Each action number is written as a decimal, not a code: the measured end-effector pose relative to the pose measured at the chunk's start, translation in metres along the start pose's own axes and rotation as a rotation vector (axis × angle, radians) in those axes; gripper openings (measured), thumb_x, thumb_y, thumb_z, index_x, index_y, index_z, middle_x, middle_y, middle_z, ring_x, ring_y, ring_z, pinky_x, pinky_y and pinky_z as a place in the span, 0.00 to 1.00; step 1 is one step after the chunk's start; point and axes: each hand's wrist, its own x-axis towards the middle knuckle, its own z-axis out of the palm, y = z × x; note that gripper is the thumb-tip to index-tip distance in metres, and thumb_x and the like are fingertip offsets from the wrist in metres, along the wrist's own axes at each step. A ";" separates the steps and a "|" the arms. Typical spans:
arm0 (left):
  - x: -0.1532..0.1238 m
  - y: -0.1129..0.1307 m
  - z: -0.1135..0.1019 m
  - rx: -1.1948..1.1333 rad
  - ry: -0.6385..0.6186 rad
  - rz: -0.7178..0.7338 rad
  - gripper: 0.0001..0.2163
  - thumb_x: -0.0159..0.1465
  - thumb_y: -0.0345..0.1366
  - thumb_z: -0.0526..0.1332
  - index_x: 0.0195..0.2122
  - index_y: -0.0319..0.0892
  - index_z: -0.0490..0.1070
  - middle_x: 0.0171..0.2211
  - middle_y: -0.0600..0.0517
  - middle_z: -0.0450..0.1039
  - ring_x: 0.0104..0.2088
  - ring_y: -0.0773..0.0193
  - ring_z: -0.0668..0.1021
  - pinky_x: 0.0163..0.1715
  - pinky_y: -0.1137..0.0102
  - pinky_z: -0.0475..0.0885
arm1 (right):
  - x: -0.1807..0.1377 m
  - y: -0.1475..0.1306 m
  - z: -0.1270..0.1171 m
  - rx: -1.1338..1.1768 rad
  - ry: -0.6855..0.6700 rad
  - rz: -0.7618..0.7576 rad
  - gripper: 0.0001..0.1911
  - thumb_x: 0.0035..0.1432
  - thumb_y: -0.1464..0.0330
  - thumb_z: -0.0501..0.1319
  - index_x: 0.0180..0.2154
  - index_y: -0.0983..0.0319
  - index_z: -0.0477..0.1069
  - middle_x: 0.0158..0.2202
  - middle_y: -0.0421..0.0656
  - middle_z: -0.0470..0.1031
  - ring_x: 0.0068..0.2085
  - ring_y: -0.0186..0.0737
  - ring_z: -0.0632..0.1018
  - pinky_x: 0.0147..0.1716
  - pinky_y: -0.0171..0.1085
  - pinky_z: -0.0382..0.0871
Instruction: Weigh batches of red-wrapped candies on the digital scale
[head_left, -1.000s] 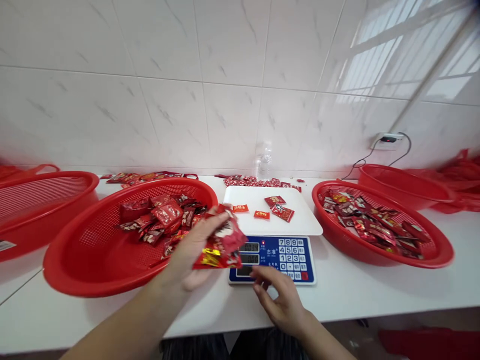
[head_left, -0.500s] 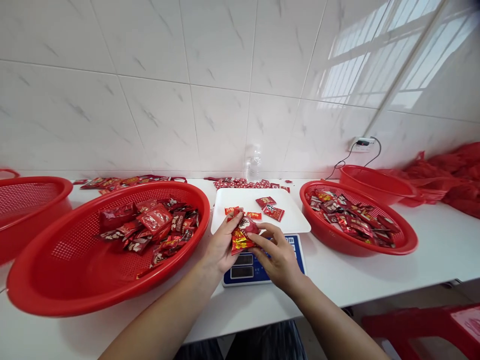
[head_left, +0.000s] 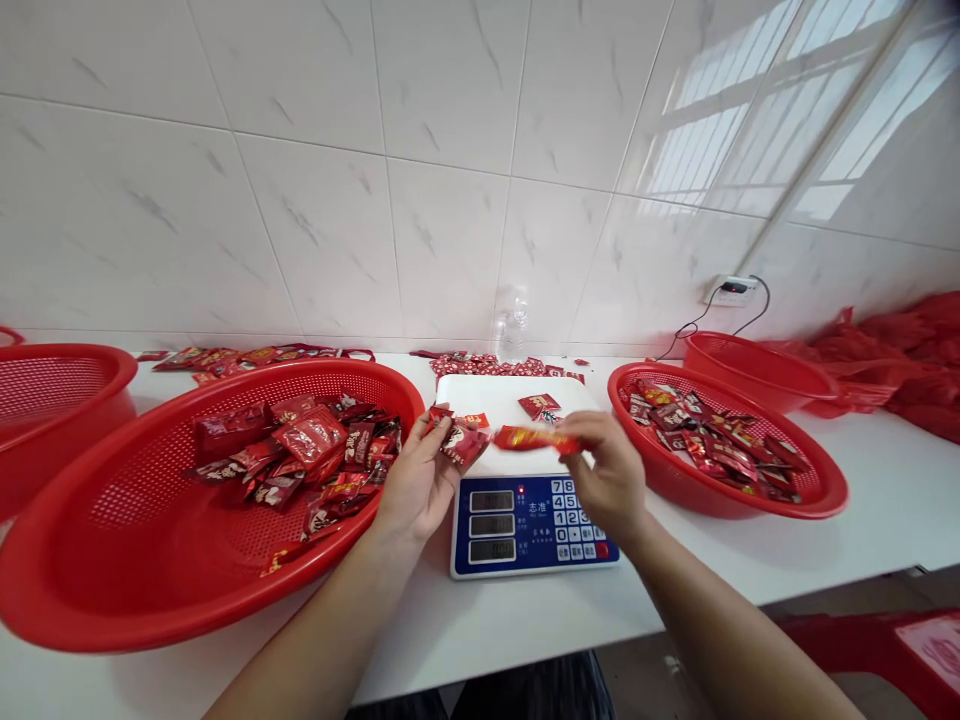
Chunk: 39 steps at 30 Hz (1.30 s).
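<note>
The scale (head_left: 525,525) sits on the surface (head_left: 885,540) between the left basket (head_left: 135,520) and the right basket (head_left: 750,505), each with packets (head_left: 300,445) in it. A bottle (head_left: 514,325) stands behind the scale, a third basket (head_left: 750,365) behind the right one.

- L hand (head_left: 420,480): 1 s ago raised in front of the scale (head_left: 525,520) displays w/ the packet bunch (head_left: 463,442); now at scale's front-left corner, bunch over the pan's left edge.
- R hand (head_left: 611,475): was empty, low in front of scale's keypad; 0.5 s ago met L hand on the bunch; now pulled away to scale's right side, pinching a single packet (head_left: 534,438) over the pan's front edge.
- Scale displays: hidden by hands 0.5 s ago, now in plain view.
</note>
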 end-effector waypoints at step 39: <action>-0.001 0.006 -0.011 0.234 -0.175 0.034 0.07 0.62 0.31 0.59 0.42 0.42 0.69 0.29 0.51 0.76 0.30 0.64 0.80 0.31 0.70 0.78 | 0.050 0.070 0.032 -0.391 -0.852 0.251 0.15 0.65 0.63 0.51 0.47 0.58 0.73 0.47 0.47 0.76 0.50 0.46 0.74 0.48 0.46 0.69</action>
